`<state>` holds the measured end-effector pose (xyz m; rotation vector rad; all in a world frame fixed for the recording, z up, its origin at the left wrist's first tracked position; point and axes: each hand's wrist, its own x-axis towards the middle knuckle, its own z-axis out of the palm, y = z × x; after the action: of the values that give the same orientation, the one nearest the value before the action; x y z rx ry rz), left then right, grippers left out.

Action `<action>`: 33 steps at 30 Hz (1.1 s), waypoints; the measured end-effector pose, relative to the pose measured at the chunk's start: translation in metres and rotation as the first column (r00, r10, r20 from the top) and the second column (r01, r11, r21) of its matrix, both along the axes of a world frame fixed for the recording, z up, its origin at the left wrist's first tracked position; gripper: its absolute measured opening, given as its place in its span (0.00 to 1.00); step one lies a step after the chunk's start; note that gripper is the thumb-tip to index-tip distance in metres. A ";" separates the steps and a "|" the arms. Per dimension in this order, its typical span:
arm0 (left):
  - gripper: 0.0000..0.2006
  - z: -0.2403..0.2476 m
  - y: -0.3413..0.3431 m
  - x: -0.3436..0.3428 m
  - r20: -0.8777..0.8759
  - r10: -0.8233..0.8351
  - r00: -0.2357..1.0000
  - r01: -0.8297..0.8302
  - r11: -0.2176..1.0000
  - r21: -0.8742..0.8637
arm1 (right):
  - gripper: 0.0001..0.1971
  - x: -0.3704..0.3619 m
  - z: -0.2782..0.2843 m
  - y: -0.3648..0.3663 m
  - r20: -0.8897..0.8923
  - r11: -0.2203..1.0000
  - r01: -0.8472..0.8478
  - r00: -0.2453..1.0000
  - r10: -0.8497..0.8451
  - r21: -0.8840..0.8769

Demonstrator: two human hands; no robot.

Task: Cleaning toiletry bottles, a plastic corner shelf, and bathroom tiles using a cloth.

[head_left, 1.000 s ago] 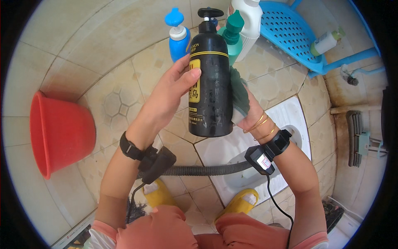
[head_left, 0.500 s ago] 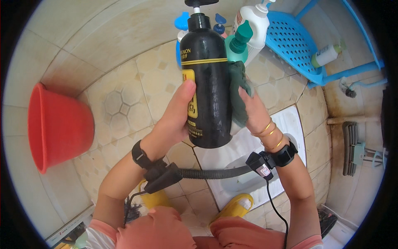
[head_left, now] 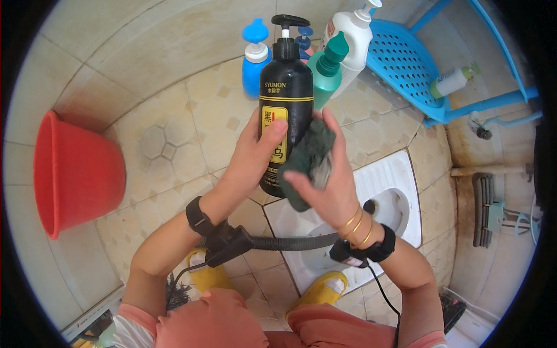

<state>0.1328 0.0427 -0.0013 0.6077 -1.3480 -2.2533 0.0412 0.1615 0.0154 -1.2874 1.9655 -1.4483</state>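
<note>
A tall black pump bottle (head_left: 287,78) with a yellow label is held upright in front of me. My left hand (head_left: 255,153) grips it from the left side, thumb across the label. In my right hand (head_left: 331,185) is a crumpled dark green cloth (head_left: 310,153), pressed between thumb and fingers against the bottle's lower right side. Behind the bottle stand a blue bottle (head_left: 255,72) with a blue flip top, a green pump bottle (head_left: 326,75) and a big white pump bottle (head_left: 353,43). A small dark blue pump top (head_left: 303,39) is mostly hidden.
At the left stands a red bucket (head_left: 78,174). A white squat toilet (head_left: 380,174) is set in the tiled floor (head_left: 191,133). The blue plastic rack (head_left: 400,58) at upper right bears a white-and-green bottle (head_left: 449,82). A ribbed black hose (head_left: 296,242) spans my wrists.
The black bottle has been lowered and tilted back, so it looks smaller and its label faces me more. My right hand has brought the cloth from its side round to its lower front.
</note>
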 end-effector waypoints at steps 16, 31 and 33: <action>0.26 -0.002 0.010 0.001 0.020 0.181 0.983 -0.178 0.978 -0.108 | 0.31 -0.008 0.004 -0.018 0.352 1.000 -0.016 0.936 0.009 0.019; 0.32 0.020 -0.003 0.009 -0.197 -0.258 0.946 0.312 0.892 0.327 | 0.21 -0.034 -0.017 -0.002 0.928 0.996 -0.061 0.363 0.090 -0.072; 0.32 0.026 -0.008 0.012 -0.203 -0.262 0.944 0.317 0.890 0.328 | 0.21 -0.020 -0.010 -0.003 0.833 0.998 0.049 0.551 -0.059 0.039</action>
<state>0.1450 0.0348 0.0246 0.3501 -1.0137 -2.7594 0.0208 0.1580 0.0057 -0.3337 1.3218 -1.6367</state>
